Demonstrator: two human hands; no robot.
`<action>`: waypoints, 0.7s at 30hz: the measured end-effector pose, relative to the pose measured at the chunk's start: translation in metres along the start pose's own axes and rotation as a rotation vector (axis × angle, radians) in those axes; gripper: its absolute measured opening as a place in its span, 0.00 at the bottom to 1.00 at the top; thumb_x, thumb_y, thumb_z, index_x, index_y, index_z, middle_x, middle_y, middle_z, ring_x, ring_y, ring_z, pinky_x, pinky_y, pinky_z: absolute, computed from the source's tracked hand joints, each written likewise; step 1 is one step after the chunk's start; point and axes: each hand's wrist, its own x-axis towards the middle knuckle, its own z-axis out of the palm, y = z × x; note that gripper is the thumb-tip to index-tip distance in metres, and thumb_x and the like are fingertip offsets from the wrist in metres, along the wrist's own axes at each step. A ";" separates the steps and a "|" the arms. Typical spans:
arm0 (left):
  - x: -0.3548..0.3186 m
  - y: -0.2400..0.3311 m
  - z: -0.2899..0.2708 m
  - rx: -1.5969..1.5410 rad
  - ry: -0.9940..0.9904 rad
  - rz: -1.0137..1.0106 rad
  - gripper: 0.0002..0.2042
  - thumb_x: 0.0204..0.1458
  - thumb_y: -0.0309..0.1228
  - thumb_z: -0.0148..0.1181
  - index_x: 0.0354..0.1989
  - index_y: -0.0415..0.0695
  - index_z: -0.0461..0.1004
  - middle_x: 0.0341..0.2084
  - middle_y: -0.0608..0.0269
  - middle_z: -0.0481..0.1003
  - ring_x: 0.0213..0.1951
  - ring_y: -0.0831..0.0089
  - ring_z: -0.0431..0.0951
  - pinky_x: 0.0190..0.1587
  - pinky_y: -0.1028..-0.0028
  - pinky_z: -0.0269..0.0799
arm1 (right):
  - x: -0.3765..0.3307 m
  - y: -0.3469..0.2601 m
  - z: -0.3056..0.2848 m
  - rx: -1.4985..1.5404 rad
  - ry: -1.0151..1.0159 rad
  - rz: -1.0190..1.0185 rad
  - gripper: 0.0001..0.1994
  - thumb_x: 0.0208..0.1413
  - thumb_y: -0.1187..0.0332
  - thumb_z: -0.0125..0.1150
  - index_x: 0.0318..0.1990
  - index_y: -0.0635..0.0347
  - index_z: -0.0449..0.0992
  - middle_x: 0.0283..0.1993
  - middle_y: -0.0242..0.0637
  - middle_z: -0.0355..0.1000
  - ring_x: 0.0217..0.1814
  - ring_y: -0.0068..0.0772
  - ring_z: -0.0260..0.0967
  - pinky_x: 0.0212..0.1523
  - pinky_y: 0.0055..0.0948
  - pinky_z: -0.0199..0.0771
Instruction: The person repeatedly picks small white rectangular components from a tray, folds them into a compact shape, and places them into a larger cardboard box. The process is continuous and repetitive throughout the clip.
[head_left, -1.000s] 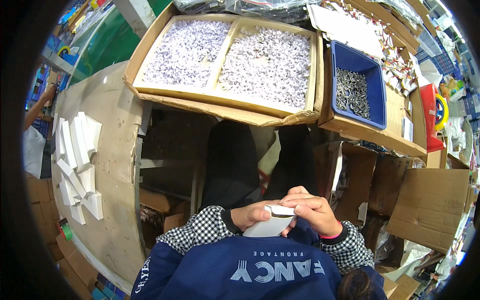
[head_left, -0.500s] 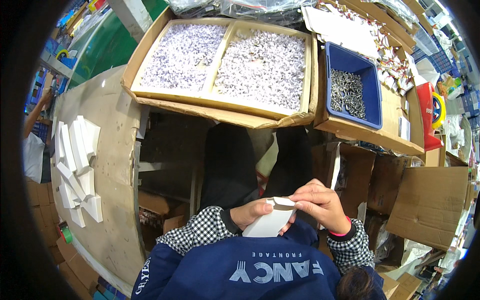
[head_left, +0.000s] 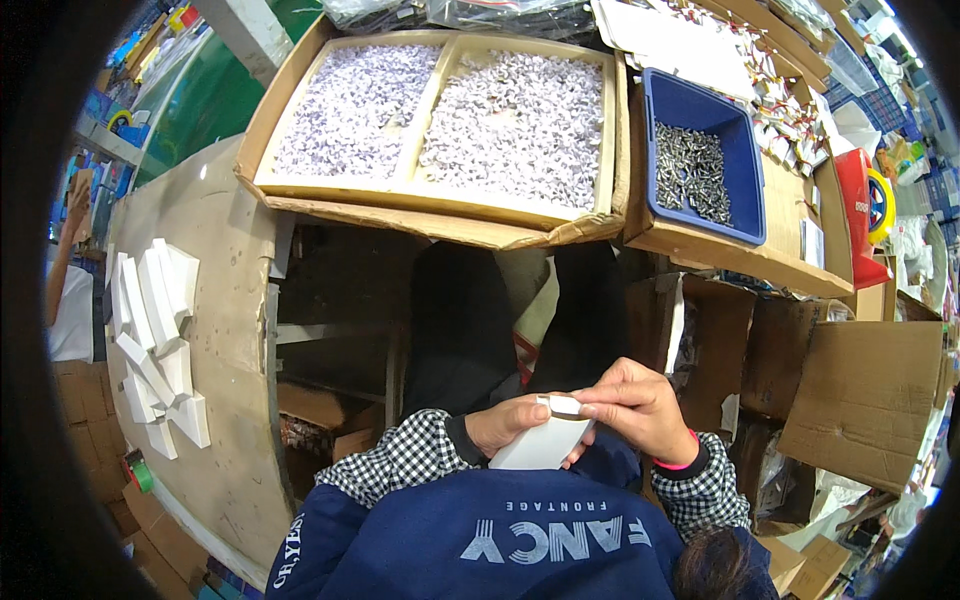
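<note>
1. At left, the pale table (head_left: 235, 335), bearing a loose heap of slim white boxes (head_left: 157, 295).
2. Ahead, the two-part tray (head_left: 425, 110) full of small white pieces (head_left: 510, 140), set in a cardboard surround (head_left: 480, 236).
3. At right, an open brown carton (head_left: 860, 400); above it, the blue bin (head_left: 695, 108) with metal parts (head_left: 690, 175) inside.
4. Left hand (head_left: 505, 424): clasping the white box (head_left: 540, 447), thumb on the near face, fingertips just visible round the far edge.
5. Right hand (head_left: 640, 410): thumb and forefinger pressed together, pinching the box's top right corner; other fingers curled behind, partly hidden.
6. White box: low at centre, between both hands, near the navy top (head_left: 410, 530).
7. Smallest, but most changed: the end flap (head_left: 563, 404), showing whiter across the mouth than half a second ago, dark strip (head_left: 572, 415) beneath. By judgement, further over the opening, though apparently not flush.
</note>
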 end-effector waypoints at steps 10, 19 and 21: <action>0.001 0.003 0.002 -0.076 0.056 0.022 0.34 0.47 0.58 0.58 0.50 0.40 0.66 0.40 0.57 0.71 0.38 0.68 0.75 0.42 0.69 0.74 | 0.013 0.010 -0.001 0.268 -0.027 0.226 0.09 0.50 0.72 0.65 0.40 0.60 0.82 0.29 0.29 0.70 0.36 0.21 0.65 0.38 0.19 0.66; 0.000 -0.001 -0.001 -0.139 0.059 -0.060 0.34 0.47 0.59 0.58 0.51 0.41 0.66 0.41 0.57 0.71 0.40 0.67 0.75 0.42 0.68 0.74 | 0.003 0.018 0.010 0.284 0.071 0.175 0.10 0.51 0.73 0.64 0.42 0.60 0.81 0.30 0.30 0.71 0.36 0.22 0.65 0.37 0.20 0.66; 0.000 -0.002 -0.003 -0.126 0.039 -0.047 0.34 0.47 0.59 0.58 0.52 0.42 0.66 0.42 0.57 0.71 0.40 0.67 0.75 0.43 0.68 0.74 | 0.000 0.019 0.012 0.260 0.094 0.128 0.10 0.51 0.73 0.64 0.42 0.60 0.81 0.30 0.31 0.71 0.36 0.22 0.65 0.36 0.20 0.65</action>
